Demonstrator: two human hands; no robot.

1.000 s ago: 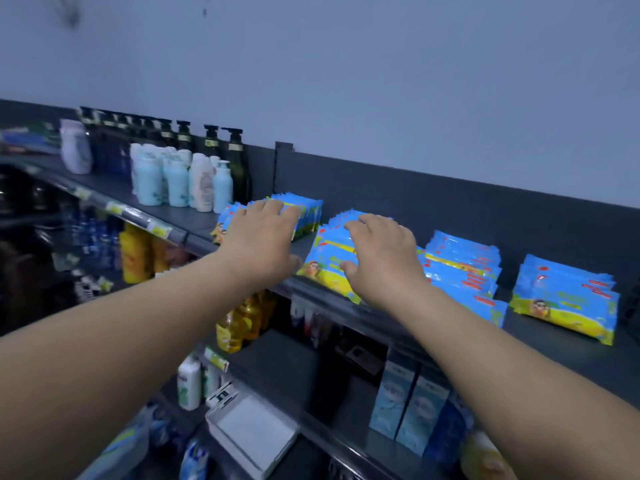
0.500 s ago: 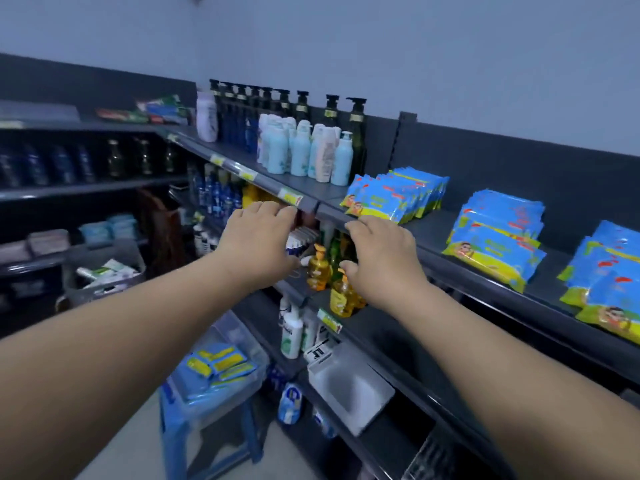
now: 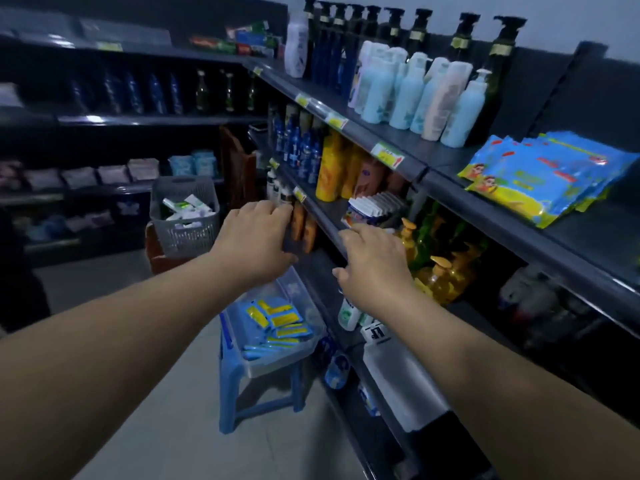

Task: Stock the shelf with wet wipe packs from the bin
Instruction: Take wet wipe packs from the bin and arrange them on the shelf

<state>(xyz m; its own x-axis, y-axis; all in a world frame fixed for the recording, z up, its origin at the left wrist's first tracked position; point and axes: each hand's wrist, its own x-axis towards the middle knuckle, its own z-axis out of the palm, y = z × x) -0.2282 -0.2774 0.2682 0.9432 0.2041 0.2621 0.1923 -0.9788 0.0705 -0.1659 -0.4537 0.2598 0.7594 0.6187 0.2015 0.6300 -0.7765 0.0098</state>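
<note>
A clear plastic bin (image 3: 298, 355) sits on a blue stool (image 3: 239, 386) below my hands, holding several blue-and-yellow wet wipe packs (image 3: 277, 322). A stack of the same packs (image 3: 543, 178) lies on the top shelf (image 3: 519, 216) at the right. My left hand (image 3: 256, 237) and my right hand (image 3: 374, 265) hover side by side in the air above the bin, both empty with fingers loosely extended. Neither hand touches a pack or the bin.
Pump bottles and pale blue bottles (image 3: 415, 95) fill the top shelf's left part. Yellow and orange bottles (image 3: 332, 168) stand on lower shelves. A grey basket (image 3: 185, 216) stands on the floor behind; another dark shelving unit (image 3: 104, 119) runs along the left.
My view has swung left and down from the top shelf toward the bin. Both hands have left the shelved packs and now hang empty above the bin.
</note>
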